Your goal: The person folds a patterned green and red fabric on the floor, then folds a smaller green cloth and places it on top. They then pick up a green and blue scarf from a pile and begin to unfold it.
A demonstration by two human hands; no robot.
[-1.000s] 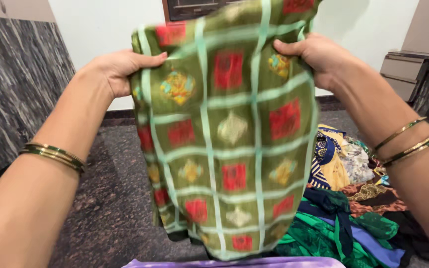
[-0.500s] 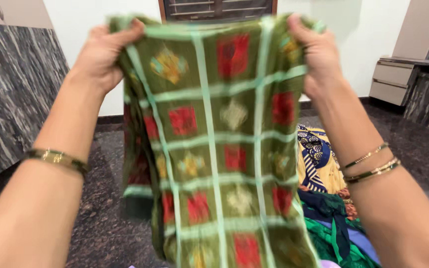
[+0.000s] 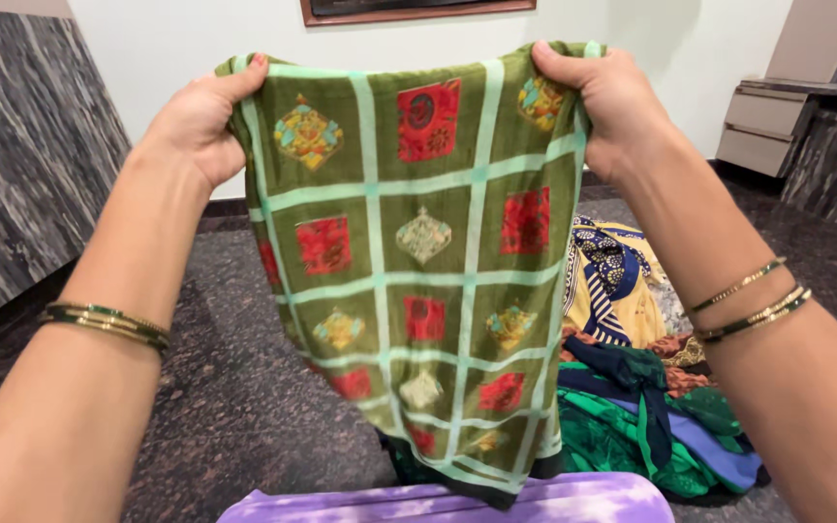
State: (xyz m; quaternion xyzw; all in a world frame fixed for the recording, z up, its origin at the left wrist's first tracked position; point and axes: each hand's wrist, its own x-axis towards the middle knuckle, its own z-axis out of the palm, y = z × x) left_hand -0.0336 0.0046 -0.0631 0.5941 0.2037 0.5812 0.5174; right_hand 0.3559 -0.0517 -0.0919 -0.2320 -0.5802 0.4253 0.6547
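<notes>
Dark speckled stone floor (image 3: pixel 225 407), pale wall behind. Purple cloth (image 3: pixel 457 502) at 6 o'clock, nearest. Heap of coloured garments (image 3: pixel 651 426) at 4 o'clock on the floor. Green checked fabric (image 3: pixel 418 261) with red and gold motifs hangs upright at centre. Left hand (image 3: pixel 196 121) at 10 o'clock, grip pinching its top corner; right hand (image 3: pixel 607 102) at 1 o'clock, grip pinching the other corner.

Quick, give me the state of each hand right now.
Left hand: closed, gripping the top left edge of the green patterned cloth.
Right hand: closed, gripping the cloth's top right edge.
</notes>
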